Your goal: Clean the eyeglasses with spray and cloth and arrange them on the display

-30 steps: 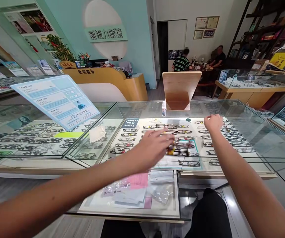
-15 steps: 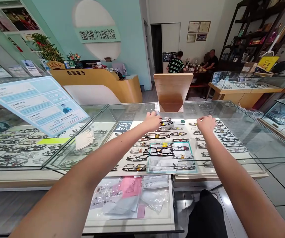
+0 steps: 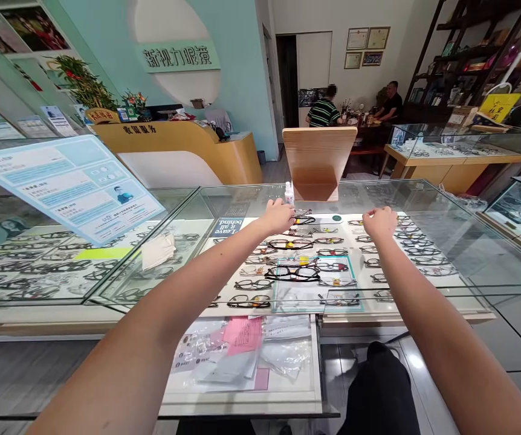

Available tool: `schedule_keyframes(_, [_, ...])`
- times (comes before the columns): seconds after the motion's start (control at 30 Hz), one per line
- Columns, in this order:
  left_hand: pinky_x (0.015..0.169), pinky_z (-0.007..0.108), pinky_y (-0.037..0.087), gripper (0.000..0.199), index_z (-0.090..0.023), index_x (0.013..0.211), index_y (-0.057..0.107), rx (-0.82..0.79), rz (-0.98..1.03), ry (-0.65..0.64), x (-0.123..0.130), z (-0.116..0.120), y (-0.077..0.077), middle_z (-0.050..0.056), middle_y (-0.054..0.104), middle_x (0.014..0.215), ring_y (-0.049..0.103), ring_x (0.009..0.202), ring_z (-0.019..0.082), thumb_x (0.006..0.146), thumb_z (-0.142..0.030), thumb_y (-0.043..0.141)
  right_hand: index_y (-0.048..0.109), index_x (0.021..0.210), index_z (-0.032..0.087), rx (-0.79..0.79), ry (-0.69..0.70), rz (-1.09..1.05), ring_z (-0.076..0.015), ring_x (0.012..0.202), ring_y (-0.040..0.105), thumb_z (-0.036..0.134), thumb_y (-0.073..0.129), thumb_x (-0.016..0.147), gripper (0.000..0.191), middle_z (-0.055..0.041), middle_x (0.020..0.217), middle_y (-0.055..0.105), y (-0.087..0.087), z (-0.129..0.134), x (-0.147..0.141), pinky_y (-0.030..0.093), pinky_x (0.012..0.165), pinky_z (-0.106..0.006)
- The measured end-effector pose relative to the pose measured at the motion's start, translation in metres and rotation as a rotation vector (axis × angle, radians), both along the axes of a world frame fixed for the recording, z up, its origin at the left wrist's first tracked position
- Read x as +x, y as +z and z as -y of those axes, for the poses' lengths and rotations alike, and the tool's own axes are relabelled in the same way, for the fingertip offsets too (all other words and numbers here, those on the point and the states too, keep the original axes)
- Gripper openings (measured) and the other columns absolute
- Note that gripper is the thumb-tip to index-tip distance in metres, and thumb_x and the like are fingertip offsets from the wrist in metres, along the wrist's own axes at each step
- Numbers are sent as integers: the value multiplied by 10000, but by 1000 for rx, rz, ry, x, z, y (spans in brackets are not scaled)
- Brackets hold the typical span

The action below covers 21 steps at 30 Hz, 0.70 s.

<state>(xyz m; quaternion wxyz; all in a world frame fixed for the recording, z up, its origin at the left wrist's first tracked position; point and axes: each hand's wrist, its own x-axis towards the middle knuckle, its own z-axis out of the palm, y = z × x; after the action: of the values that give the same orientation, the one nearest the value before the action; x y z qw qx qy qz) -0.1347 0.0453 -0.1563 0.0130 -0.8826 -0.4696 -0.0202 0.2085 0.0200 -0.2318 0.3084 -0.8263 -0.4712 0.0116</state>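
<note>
My left hand (image 3: 279,217) is over the back of the glass display case (image 3: 451,232), beside a small white bottle (image 3: 289,194). Its fingers are curled, and the tips are hidden next to a pair of eyeglasses (image 3: 304,220). To the right, my right hand (image 3: 381,223) hovers over or rests on the glass; thumb and fingers are pinched together, and what they hold, if anything, cannot be made out. Between my arms are black-framed eyeglasses (image 3: 293,273) and another dark pair (image 3: 289,244) with a yellow tag. Rows of eyeglasses fill the case.
An open drawer (image 3: 242,405) below holds plastic packets and a pink paper (image 3: 243,335). Behind the case top stands a wooden-backed board (image 3: 318,160). A pale cloth (image 3: 158,252) and a blue leaflet (image 3: 72,187) are at left. Two people (image 3: 324,113) are at a far table.
The view has tilted slightly, so the case appears shifted a little. Both hands keep nearly the same places and finger shapes. More of the white bottle shows above my left hand.
</note>
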Motion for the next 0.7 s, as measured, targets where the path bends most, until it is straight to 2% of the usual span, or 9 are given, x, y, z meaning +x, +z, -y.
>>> schedule_keyframes(0.07, [1052, 544, 354, 336, -235, 1114, 794, 59, 49, -27, -4, 13, 9, 75, 655, 1562, 498, 1347, 365, 1029, -312, 478, 786, 945, 176, 1, -5, -1, -348, 1152, 462, 311, 561, 889, 269, -176, 1205, 610, 1, 1, 1, 402, 1032, -491])
schedule_keyframes(0.17, [1008, 510, 380, 217, -216, 1045, 724, 196, 169, -63, -20, 44, 22, 107, 757, 1314, 570, 1237, 329, 999, -259, 516, 788, 984, 169, 1, -22, 2, -349, 1150, 470, 299, 569, 892, 271, -176, 1213, 612, 3, 1, 2, 399, 1036, -491])
schedule_keyframes(0.27, [964, 475, 403, 104, -219, 988, 645, 261, 213, -49, -56, 82, 24, 94, 754, 1095, 611, 1092, 298, 965, -225, 543, 795, 1004, 167, -7, -36, 17, -340, 1128, 473, 281, 588, 891, 262, -177, 1204, 612, 6, 3, 1, 395, 1011, -477])
schedule_keyframes(0.33, [939, 462, 424, 100, -224, 950, 627, 241, 186, -15, -91, 105, 17, 86, 742, 1042, 625, 1039, 288, 980, -246, 535, 804, 1028, 169, -13, -41, 42, -325, 1100, 463, 280, 607, 902, 259, -179, 1187, 611, 8, 6, 1, 382, 977, -459])
schedule_keyframes(0.43, [1027, 479, 444, 206, -217, 1023, 677, 262, 170, 123, -153, 132, -3, 126, 738, 1225, 626, 1191, 315, 1027, -322, 500, 820, 1097, 158, -23, -48, 79, -306, 1072, 424, 282, 615, 949, 281, -205, 1202, 609, 10, 6, 5, 336, 944, -453])
schedule_keyframes(0.5, [1169, 518, 394, 355, -200, 1253, 690, 332, 177, 287, -196, 144, -19, 167, 635, 1500, 529, 1420, 355, 1043, -407, 493, 824, 1140, 151, -5, -65, 81, -303, 1079, 398, 252, 613, 968, 290, -230, 1237, 610, 11, 2, 9, 308, 923, -457])
schedule_keyframes(0.57, [1270, 570, 305, 567, -188, 1500, 590, 347, 159, 483, -236, 150, -34, 184, 448, 1709, 365, 1587, 395, 1040, -503, 489, 824, 1154, 143, 47, -80, 77, -306, 1098, 393, 199, 627, 953, 287, -249, 1256, 617, 15, -3, 7, 299, 905, -457])
schedule_keyframes(0.63, [1294, 619, 270, 699, -189, 1613, 497, 240, 128, 671, -268, 149, -47, 186, 338, 1784, 277, 1641, 427, 1036, -581, 449, 822, 1124, 120, 166, -57, 109, -315, 1135, 414, 169, 649, 928, 266, -261, 1241, 632, 29, 1, -9, 314, 916, -457])
schedule_keyframes(0.7, [1281, 640, 297, 739, -192, 1627, 487, 97, 115, 787, -288, 143, -55, 188, 357, 1778, 301, 1629, 440, 1034, -622, 398, 809, 1056, 114, 366, 57, 173, -317, 1164, 460, 185, 671, 920, 206, -248, 1182, 660, 52, 25, -42, 346, 965, -462])
